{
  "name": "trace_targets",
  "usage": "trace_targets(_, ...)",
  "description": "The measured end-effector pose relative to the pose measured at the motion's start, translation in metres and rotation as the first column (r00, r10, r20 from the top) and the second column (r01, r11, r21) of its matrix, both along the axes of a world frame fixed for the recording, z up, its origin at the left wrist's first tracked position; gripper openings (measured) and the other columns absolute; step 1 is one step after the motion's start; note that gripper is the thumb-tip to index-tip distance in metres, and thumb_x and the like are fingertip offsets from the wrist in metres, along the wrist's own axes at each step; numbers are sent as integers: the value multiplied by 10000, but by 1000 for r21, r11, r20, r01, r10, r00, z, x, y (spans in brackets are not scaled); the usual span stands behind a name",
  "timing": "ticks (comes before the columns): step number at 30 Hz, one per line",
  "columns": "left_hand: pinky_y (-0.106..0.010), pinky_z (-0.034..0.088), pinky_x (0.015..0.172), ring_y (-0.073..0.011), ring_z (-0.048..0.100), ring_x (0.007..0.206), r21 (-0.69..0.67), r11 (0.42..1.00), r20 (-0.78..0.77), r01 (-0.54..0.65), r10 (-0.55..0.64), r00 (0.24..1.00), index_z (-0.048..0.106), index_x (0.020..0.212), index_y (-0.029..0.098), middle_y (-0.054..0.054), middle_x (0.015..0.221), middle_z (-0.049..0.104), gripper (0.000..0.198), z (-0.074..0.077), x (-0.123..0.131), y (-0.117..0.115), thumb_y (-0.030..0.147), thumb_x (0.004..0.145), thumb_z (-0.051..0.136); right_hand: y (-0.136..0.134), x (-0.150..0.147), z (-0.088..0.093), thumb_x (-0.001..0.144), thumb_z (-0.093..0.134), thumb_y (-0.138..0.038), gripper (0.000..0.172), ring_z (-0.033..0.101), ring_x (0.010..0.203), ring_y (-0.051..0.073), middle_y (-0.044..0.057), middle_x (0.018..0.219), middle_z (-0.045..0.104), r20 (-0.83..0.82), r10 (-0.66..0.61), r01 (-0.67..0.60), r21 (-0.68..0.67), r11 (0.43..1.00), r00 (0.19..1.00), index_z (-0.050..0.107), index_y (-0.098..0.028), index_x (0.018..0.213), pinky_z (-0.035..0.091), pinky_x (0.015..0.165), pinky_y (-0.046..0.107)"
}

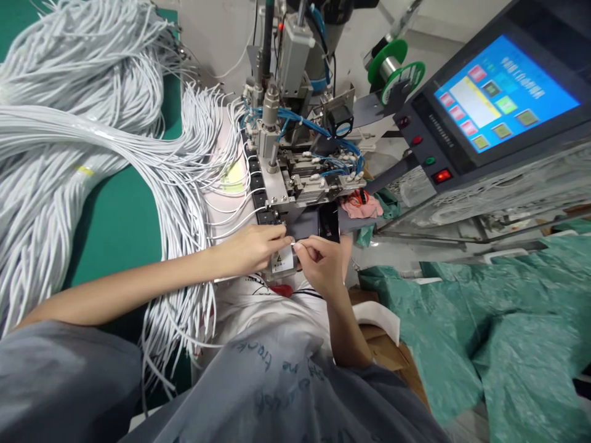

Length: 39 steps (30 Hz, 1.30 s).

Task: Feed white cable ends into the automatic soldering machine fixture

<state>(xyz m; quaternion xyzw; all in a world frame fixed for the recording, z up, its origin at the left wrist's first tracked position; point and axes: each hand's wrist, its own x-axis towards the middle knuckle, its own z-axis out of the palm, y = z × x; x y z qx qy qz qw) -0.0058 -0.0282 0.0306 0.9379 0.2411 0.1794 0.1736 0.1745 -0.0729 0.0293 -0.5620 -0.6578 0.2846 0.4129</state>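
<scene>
My left hand [252, 247] and my right hand [321, 261] meet at the front edge of a small metal machine [295, 178]. Both hands are closed in a pinch, fingertips almost touching, and between them is the end of a thin white cable [292, 244]. The cable tip sits just above a grey block with a warning label [282, 261]. Several other white cables [231, 212] lie in a row of black slots along the machine's left side. A huge bundle of white cables [69, 141] spreads over the green mat [120, 221] to my left.
A control box with a lit blue touchscreen [503, 92] and red and green buttons [422, 151] stands at the right. A green reel [397, 67] sits behind the machine. Crumpled green plastic sheeting [484, 332] covers the lower right. Brown cardboard [388, 351] lies by my right forearm.
</scene>
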Motion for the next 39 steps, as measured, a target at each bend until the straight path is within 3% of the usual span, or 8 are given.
trace_targets(3, -227, 395, 585, -127, 496, 666, -53, 998, 37, -28, 30, 999, 623, 931, 127, -49, 762, 519, 271, -3, 2, 1, 141, 875, 358, 4, -3, -4, 793, 548, -271, 351, 287, 468, 84, -50, 488, 255, -84, -38, 37, -6, 999, 996, 458, -180, 466, 260, 473, 253)
trace_targets(7, -213, 404, 616, -112, 508, 660, -191, 980, 121, -57, 81, 989, 617, 829, 128, -27, 696, 506, 290, -7, 8, 0, 215, 929, 358, 7, -12, -20, 806, 540, -294, 333, 298, 477, 88, -49, 506, 273, -183, -148, 149, -5, 989, 972, 490, -177, 498, 277, 480, 250)
trace_targets(10, -228, 412, 601, -116, 509, 640, -153, 981, -33, -116, 113, 993, 607, 842, 115, -47, 763, 518, 267, -9, 7, 5, 188, 912, 361, 16, -8, -37, 809, 529, -302, 298, 387, 516, 100, -29, 535, 392, -174, -110, 97, -81, 992, 979, 555, -170, 544, 324, 505, 243)
trace_targets(14, -240, 418, 553, -99, 477, 555, -38, 968, -281, -248, 227, 932, 599, 807, 91, -84, 844, 516, 248, -15, 5, 18, 123, 867, 360, 38, 6, -65, 799, 510, -304, 208, 583, 731, 161, 47, 772, 642, -234, -107, 64, -185, 981, 966, 659, -162, 765, 448, 674, 273)
trace_targets(19, -249, 465, 595, -105, 508, 575, -37, 971, -321, -235, 211, 923, 604, 854, 88, -89, 851, 520, 242, -27, 4, 25, 117, 869, 365, 57, 9, -87, 742, 571, -351, 213, 605, 732, 170, 53, 773, 671, -338, -89, -15, -293, 956, 937, 647, -155, 778, 477, 700, 289)
trace_targets(26, -267, 490, 634, -127, 565, 633, -5, 981, -334, -194, 181, 925, 466, 1279, 124, -95, 933, 519, 420, -29, 3, 26, 103, 872, 366, 64, 2, -88, 724, 576, -355, 202, 527, 567, 118, 5, 632, 592, -390, -87, -57, -343, 938, 917, 603, -156, 707, 440, 564, 248)
trace_targets(32, -306, 503, 666, -163, 604, 702, 92, 984, -435, -150, 175, 883, 458, 1278, 87, -127, 988, 505, 429, -26, 5, 27, 73, 862, 357, 67, 3, -90, 724, 563, -367, 208, 519, 560, 115, 1, 629, 576, -392, -72, -86, -372, 924, 917, 588, -161, 715, 422, 529, 237)
trace_targets(39, -309, 507, 655, -183, 603, 748, 142, 983, -413, -121, 169, 895, 496, 1206, 78, -127, 981, 503, 372, -33, 6, 28, 56, 862, 357, 67, 5, -88, 681, 613, -324, 177, 526, 558, 118, 9, 616, 593, -427, -91, -89, -384, 919, 900, 610, -148, 703, 420, 546, 250)
